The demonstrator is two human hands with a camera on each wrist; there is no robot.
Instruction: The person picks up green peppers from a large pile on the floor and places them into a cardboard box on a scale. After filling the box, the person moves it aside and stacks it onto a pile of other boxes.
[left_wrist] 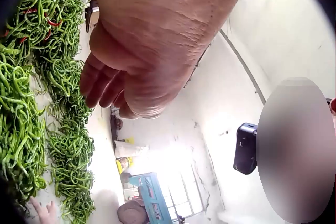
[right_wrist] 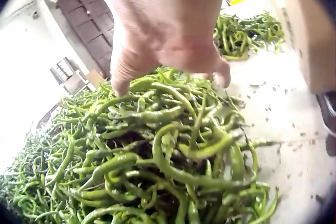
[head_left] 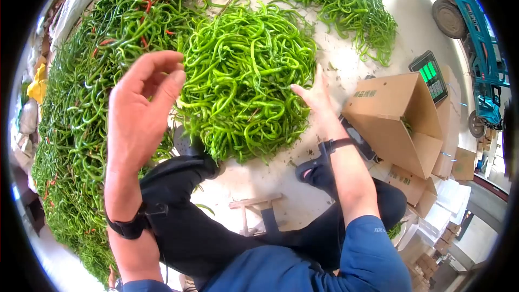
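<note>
A heap of bright green chili peppers lies on the pale floor in front of the person. The left hand is raised at the heap's left side, its fingers loosely bent with nothing in them; the left wrist view shows this hand up in the air. At the heap's right edge is the right hand, thumb and fingers spread. In the right wrist view the right hand reaches over the peppers, its fingertips at the top of the heap and partly hidden.
Darker peppers with some red ones form a long pile at the left. Another green pile lies at the back. On the right stand an open cardboard box, a scale display and a blue vehicle. A small stool is between the legs.
</note>
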